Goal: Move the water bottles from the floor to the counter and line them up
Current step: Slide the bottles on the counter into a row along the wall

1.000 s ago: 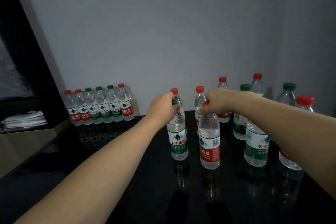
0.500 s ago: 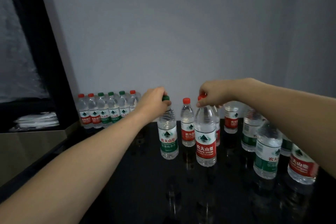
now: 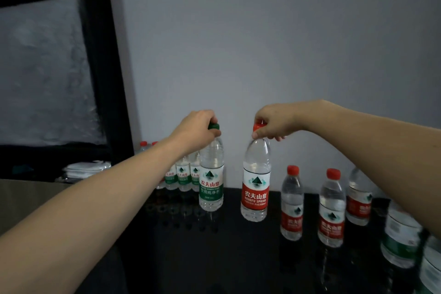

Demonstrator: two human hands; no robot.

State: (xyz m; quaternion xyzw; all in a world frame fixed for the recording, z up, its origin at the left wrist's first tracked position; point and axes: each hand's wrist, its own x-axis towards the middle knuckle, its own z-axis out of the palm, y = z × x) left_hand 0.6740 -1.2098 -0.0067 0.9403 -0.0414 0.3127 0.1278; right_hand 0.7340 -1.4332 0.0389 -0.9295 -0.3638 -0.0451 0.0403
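Observation:
My left hand (image 3: 195, 130) grips the neck of a green-capped, green-labelled water bottle (image 3: 211, 181) and holds it upright above the black counter (image 3: 214, 258). My right hand (image 3: 274, 122) pinches the red cap of a red-labelled bottle (image 3: 255, 188), also lifted clear of the counter. A line of small bottles (image 3: 183, 174) stands against the wall behind my left arm, partly hidden. Three red-capped bottles (image 3: 331, 207) stand loose on the counter to the right.
Larger green-labelled bottles (image 3: 401, 241) stand blurred at the right edge under my right forearm. A black shelf frame (image 3: 102, 79) rises at left, with folded white cloth (image 3: 86, 168) on a ledge. A grey wall (image 3: 262, 43) closes the back.
Both hands have lifted their bottles off the counter and carried them up and leftwards. The view has tilted up, so the loose bottles now sit lower right.

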